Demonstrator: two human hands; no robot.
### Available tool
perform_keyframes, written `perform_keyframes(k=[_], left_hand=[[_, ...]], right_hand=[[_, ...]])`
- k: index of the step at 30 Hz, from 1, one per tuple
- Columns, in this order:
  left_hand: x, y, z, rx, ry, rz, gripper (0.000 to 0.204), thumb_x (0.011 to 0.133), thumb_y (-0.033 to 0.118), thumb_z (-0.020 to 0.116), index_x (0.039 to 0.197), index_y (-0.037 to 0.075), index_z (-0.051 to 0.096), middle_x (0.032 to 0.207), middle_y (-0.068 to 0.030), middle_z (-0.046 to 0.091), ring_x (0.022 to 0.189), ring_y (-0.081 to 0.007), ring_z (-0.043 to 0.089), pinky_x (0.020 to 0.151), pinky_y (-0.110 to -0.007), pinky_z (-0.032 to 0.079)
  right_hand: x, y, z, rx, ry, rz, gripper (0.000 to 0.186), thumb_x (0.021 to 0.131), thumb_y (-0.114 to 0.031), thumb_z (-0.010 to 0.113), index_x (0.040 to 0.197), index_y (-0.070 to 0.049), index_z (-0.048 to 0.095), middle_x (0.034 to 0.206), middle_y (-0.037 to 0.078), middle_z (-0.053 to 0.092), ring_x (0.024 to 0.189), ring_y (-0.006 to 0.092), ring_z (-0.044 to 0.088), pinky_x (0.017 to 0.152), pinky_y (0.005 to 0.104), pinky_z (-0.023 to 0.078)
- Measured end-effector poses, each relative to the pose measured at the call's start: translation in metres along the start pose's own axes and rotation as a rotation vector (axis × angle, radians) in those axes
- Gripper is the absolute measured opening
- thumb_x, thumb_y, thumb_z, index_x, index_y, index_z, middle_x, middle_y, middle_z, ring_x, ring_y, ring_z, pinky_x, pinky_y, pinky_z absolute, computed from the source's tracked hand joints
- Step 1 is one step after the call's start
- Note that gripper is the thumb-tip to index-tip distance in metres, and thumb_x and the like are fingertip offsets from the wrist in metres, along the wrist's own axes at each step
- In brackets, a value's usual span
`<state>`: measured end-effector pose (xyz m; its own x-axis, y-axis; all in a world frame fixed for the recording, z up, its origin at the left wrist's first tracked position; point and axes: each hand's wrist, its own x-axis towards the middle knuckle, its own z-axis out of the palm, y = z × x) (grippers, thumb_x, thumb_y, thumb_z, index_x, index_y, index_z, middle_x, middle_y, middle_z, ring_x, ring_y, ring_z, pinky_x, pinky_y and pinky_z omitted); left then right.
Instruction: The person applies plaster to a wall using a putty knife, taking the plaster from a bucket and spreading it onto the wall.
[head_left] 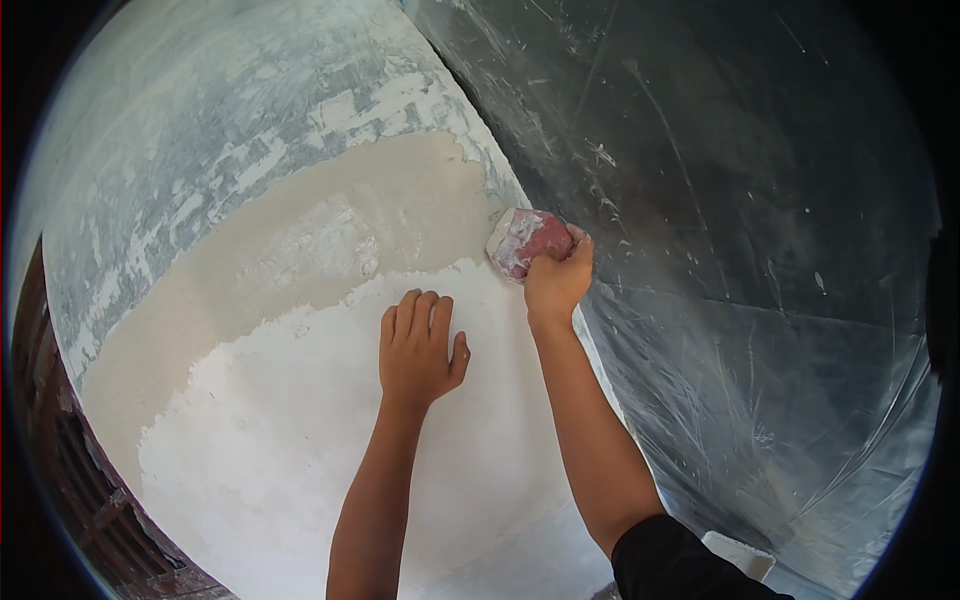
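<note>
My left hand [418, 348] lies palm down on the white part of a large pale panel [330, 440], fingers laid out and thumb apart, holding nothing. Farther right, my right hand [560, 283] grips a rounded red spreading tool [536, 243] smeared with white paste; its exact kind is hard to make out. The tool touches the panel close to its right edge, at the end of a damp beige band of filler [400, 205]. That band curves from the upper middle down to the left, between smooth white below and patchy grey-white above.
Dark plastic sheeting [750, 230], creased and flecked with white, covers the right side along the panel's edge. A brown slatted structure [85, 490] shows at the lower left. Near the bottom right is a small white container [738, 556], partly hidden by my sleeve.
</note>
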<state>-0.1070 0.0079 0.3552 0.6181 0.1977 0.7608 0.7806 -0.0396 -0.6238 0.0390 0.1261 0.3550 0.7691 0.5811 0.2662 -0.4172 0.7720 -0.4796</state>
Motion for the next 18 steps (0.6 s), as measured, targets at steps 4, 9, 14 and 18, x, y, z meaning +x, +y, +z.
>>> perform_keyframes(k=[4, 9, 14, 18], left_hand=[[-0.002, 0.001, 0.004, -0.021, 0.003, 0.004, 0.044, 0.074, 0.019, 0.061, 0.114, 0.002, 0.054, 0.115, -0.014, 0.055, 0.115, -0.0327, 0.048, 0.095, -0.044, 0.036], [-0.003, -0.001, -0.001, -0.017, 0.005, 0.003, 0.044, 0.074, 0.02, 0.061, 0.114, 0.002, 0.054, 0.114, -0.0139, 0.054, 0.114, -0.0326, 0.048, 0.094, -0.044, 0.036], [-0.001, 0.001, 0.005, -0.026, 0.013, 0.014, 0.044, 0.074, 0.02, 0.061, 0.114, 0.002, 0.053, 0.113, -0.0139, 0.054, 0.114, -0.0324, 0.048, 0.094, -0.044, 0.036], [0.0, 0.0, 0.004, -0.032, 0.016, 0.014, 0.044, 0.074, 0.02, 0.061, 0.114, 0.002, 0.053, 0.113, -0.0138, 0.054, 0.113, -0.0326, 0.048, 0.094, -0.044, 0.036]], right_hand=[[0.002, -0.017, 0.021, -0.145, -0.079, -0.052, 0.037, 0.075, 0.004, 0.055, 0.112, 0.005, 0.056, 0.105, 0.027, 0.063, 0.099, 0.0388, 0.063, 0.087, 0.0412, 0.048], [0.002, 0.016, -0.013, -0.13, 0.043, 0.015, 0.034, 0.075, 0.005, 0.053, 0.109, 0.006, 0.056, 0.103, 0.025, 0.063, 0.096, 0.0393, 0.063, 0.087, 0.0432, 0.048], [0.002, -0.017, 0.015, -0.139, -0.097, -0.252, 0.035, 0.075, 0.006, 0.054, 0.11, 0.005, 0.056, 0.104, 0.026, 0.062, 0.098, 0.0405, 0.061, 0.088, 0.0432, 0.047], [0.012, -0.003, 0.004, -0.278, -0.119, -0.09, 0.037, 0.074, 0.007, 0.054, 0.111, 0.004, 0.057, 0.105, 0.026, 0.061, 0.1, 0.0403, 0.06, 0.089, 0.0428, 0.046]])
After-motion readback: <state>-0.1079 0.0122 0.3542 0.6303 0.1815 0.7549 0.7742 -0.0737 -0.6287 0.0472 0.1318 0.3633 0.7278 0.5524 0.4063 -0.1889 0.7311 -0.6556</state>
